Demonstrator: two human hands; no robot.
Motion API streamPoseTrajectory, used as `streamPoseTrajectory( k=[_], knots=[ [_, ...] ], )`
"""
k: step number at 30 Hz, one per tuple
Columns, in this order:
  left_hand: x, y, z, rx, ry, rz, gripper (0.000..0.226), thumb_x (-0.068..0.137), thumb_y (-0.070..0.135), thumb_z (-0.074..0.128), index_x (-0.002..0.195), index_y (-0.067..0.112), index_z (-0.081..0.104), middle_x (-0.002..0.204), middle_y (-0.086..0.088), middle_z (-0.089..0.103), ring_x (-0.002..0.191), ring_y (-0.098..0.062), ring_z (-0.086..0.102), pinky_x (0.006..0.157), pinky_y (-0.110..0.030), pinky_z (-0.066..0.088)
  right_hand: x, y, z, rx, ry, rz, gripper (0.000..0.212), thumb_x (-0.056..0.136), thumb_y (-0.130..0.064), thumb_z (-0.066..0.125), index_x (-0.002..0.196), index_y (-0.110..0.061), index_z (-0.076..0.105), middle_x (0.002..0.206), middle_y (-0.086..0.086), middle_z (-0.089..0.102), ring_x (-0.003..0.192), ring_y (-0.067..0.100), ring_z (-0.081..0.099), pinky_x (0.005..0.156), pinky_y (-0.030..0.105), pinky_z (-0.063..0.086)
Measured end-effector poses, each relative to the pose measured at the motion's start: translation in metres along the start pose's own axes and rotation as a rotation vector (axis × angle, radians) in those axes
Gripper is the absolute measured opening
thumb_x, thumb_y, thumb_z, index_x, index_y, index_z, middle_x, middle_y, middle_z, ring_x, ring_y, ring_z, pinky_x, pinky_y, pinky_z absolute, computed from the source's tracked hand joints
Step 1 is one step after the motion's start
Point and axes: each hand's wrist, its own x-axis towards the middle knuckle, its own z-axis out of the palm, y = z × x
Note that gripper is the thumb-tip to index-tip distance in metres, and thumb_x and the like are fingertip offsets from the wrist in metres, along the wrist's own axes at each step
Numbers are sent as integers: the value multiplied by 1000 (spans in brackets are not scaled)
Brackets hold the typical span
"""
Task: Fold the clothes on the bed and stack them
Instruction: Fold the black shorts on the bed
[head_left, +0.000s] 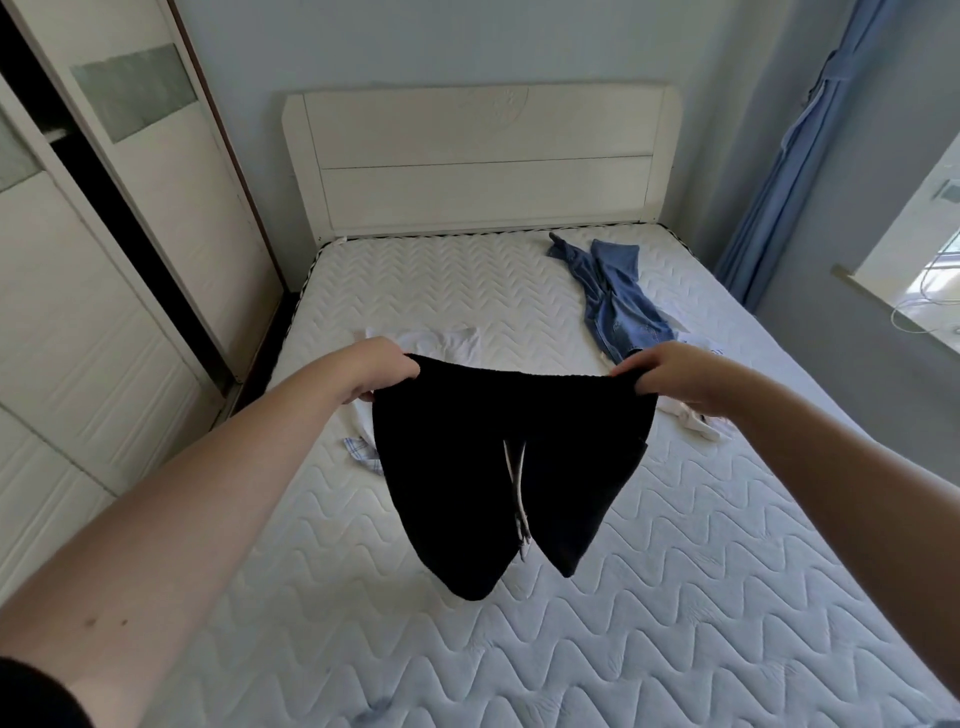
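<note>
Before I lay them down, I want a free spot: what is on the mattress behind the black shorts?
Behind the black shorts a white garment and a blue checked cloth lie on the mattress; how far each extends is hidden.

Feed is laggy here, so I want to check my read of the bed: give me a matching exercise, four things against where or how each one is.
Things:
1. black shorts
2. blue jeans
3. white garment
4. blue curtain

States:
A. hanging by the window
B. held up by the waistband in the left hand and right hand
C. flat on the mattress, beyond the left hand
D. crumpled near the headboard, right side

Pairs: 1-B, 2-D, 3-C, 4-A
</note>
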Motion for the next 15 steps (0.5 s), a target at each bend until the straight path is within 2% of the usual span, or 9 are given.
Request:
streamPoseTrajectory(
  k=[2, 4, 6, 8, 10, 13, 15],
  knots=[
    [3, -2, 2, -106, 48, 18, 20, 82, 17, 45, 62, 18, 41, 50, 4, 39, 48, -15, 33, 49, -27, 27, -3, 1, -2, -306, -41, -3, 44, 78, -2, 56, 93, -42, 67, 85, -25, 67, 80, -7, 61, 66, 6, 42],
    [6, -4, 2, -206, 93, 61, 23, 84, 19, 43, 61, 18, 40, 47, 6, 38, 47, -14, 34, 51, -29, 27, 1, 9, -2, -411, -84, 15, 39, 79, -5, 59, 103, -36, 60, 98, -18, 66, 86, 0, 62, 74, 16, 50],
    [7, -4, 3, -225, 147, 120, 25, 85, 21, 43, 60, 19, 41, 43, 12, 39, 48, -12, 36, 53, -31, 27, 5, 18, 0, -417, -42, 47, 29, 83, -7, 59, 104, -26, 57, 105, -6, 65, 90, 11, 64, 80, 31, 57],
    [5, -4, 5, -230, 171, 181, 25, 85, 22, 42, 60, 20, 41, 44, 14, 40, 49, -10, 37, 53, -32, 27, 10, 26, 3, -284, 64, 128, 19, 88, -8, 56, 102, -21, 56, 101, 3, 64, 86, 19, 67, 67, 33, 60],
    [4, -4, 12, -212, 168, 232, 27, 86, 21, 41, 59, 21, 44, 52, 12, 45, 54, -9, 42, 55, -32, 30, 10, 32, 10, -15, 127, 260, 16, 92, -5, 49, 103, -15, 56, 94, 14, 68, 77, 28, 73, 60, 35, 60],
    [0, -1, 23, -267, 115, 274, 36, 87, 20, 39, 52, 28, 43, 51, 16, 43, 50, -2, 40, 58, -31, 29, 12, 43, 18, 244, 134, 314, 21, 92, 3, 48, 104, -10, 60, 100, 20, 69, 83, 32, 73, 75, 42, 61],
    [-2, 0, 27, -360, 68, 286, 33, 87, 19, 38, 56, 29, 44, 56, 15, 41, 54, -3, 40, 58, -29, 30, 9, 47, 23, 454, 128, 295, 25, 92, 8, 48, 102, -8, 64, 109, 21, 65, 83, 27, 74, 73, 34, 61]
  ],
)
